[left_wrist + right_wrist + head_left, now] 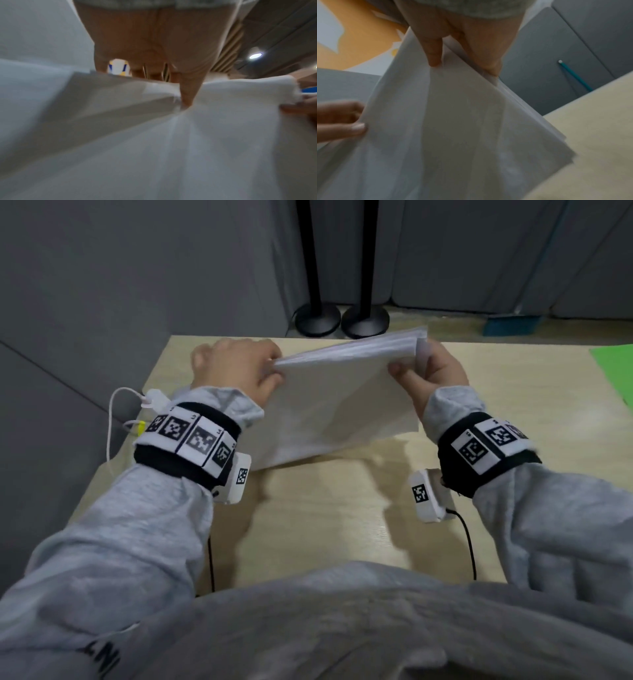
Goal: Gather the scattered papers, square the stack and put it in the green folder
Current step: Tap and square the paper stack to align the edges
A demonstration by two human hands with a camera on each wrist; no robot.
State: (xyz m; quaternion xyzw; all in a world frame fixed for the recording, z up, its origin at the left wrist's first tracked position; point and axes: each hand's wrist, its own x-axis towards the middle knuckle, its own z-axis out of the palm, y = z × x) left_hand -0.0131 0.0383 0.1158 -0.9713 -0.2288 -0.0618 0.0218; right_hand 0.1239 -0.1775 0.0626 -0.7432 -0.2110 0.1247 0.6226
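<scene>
Above the pale wooden table [342,525], the left hand [236,368] pinches the left edge of the stack of white papers [342,402], thumb on top. Opposite it, the right hand [431,371] grips the stack's right edge, holding the sheets tilted on their lower edge. Far right lies the green folder [616,371], well apart.
</scene>
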